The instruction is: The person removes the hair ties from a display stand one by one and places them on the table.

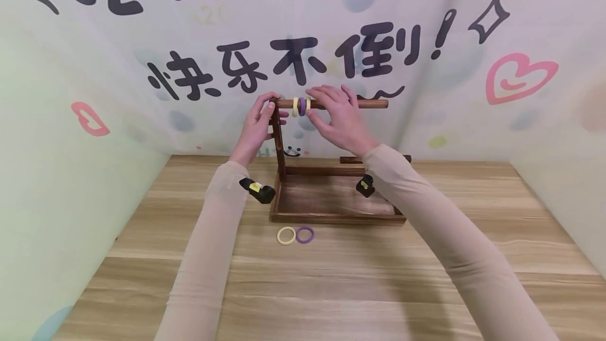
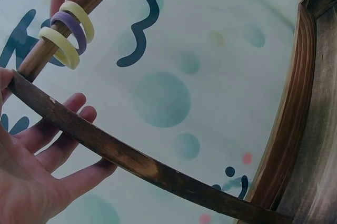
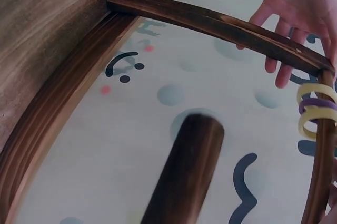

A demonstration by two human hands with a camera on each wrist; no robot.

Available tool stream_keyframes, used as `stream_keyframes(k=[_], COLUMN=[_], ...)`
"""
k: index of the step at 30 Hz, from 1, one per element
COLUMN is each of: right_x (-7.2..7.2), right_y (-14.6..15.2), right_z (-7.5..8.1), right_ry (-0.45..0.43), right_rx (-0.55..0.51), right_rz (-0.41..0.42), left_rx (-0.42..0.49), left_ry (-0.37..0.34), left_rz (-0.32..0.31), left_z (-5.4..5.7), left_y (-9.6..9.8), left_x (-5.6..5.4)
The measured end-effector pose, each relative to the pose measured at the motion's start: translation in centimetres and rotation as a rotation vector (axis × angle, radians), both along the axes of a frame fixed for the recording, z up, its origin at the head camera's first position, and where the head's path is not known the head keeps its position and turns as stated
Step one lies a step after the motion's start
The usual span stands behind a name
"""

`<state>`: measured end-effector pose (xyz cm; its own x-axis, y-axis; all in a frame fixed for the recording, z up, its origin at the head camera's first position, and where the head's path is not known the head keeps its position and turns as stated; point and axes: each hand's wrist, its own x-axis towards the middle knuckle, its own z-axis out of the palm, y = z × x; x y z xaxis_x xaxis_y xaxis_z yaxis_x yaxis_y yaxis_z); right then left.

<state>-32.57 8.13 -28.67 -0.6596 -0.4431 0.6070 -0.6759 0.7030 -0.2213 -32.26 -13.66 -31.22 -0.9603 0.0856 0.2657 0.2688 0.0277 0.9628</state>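
Observation:
A dark wooden stand has a tray base [image 1: 338, 220], a post [image 1: 279, 146] at its left and a horizontal bar [image 1: 374, 103] on top. My left hand [image 1: 258, 125] grips the upper corner, thumb at the joint and fingers behind the post. Around the bar hang a pale yellow ring [image 1: 295, 107], a purple ring [image 1: 302, 107] and another pale yellow ring [image 2: 79, 17]. My right hand [image 1: 341, 117] pinches that last ring, thumb below and fingers above the bar. In the right wrist view this hand is mostly cut off.
On the table in front of the tray lie a loose pale yellow ring [image 1: 286, 236] and a loose purple ring [image 1: 305, 234], side by side. A lower wooden rod [image 1: 350, 160] sticks out behind the tray, with its end close to the right wrist camera. A printed cloth hangs behind.

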Motion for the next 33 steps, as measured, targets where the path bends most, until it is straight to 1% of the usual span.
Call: stream_keyframes(k=[6,9,13,18,24,29,33], right_x=[-0.2,-0.2,-0.4,-0.5,-0.3,-0.2,-0.1], right_y=[-0.8,-0.9,-1.0,-1.1,-1.0,-0.7,-0.6], right_z=[-0.4,-0.7,-1.1,-1.4,-1.3,-1.2,-1.2], right_ry=[0.053,0.092,0.124,0.127,0.137,0.120,0.104], right_rx=[0.020,0.017,0.014,-0.019,-0.058,-0.076,-0.093], right_rz=[-0.066,-0.074,-0.079,-0.074,-0.046,-0.039,-0.033], left_rx=[0.005,0.009,0.008,0.011,0.012,-0.005,-0.008], left_ry=[0.001,0.007,0.011,0.012,0.013,-0.002,0.002], left_rz=[-0.006,-0.007,-0.005,-0.004,0.000,0.002,0.000], left_z=[-0.1,-0.2,-0.3,-0.3,-0.1,0.0,-0.1], left_y=[0.0,0.0,0.0,0.0,0.0,0.1,0.1], left_x=[-0.2,-0.3,-0.4,-0.3,-0.1,-0.1,-0.1])
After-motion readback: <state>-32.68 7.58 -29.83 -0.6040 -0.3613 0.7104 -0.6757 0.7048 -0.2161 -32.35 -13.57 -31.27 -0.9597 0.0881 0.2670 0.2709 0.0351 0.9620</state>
